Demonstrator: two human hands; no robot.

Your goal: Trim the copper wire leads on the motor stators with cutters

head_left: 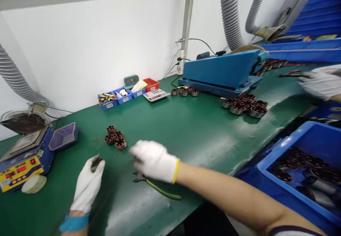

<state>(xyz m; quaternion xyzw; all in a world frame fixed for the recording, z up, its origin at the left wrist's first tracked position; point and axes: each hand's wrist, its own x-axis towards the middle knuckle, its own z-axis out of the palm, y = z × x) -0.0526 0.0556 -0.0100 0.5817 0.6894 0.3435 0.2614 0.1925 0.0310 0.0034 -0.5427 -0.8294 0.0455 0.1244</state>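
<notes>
My left hand [88, 184], in a white glove, is closed on a small dark motor stator [95, 161] held just above the green mat [186, 129]. My right hand [154, 161], also gloved, hovers over the mat with blurred fingers, directly above green-handled cutters [160, 190] lying on the mat; it seems to hold nothing. Several copper-wound stators [115, 137] sit in a cluster just beyond both hands.
A soldering station [21, 158] with a purple tray [62, 136] stands at left. Small blue bins [119, 97], a calculator [156, 94], a blue machine [223, 71], more stators [245, 106] and a blue crate [301, 168] of parts lie beyond. Another person's gloved hand [319, 83] is at far right.
</notes>
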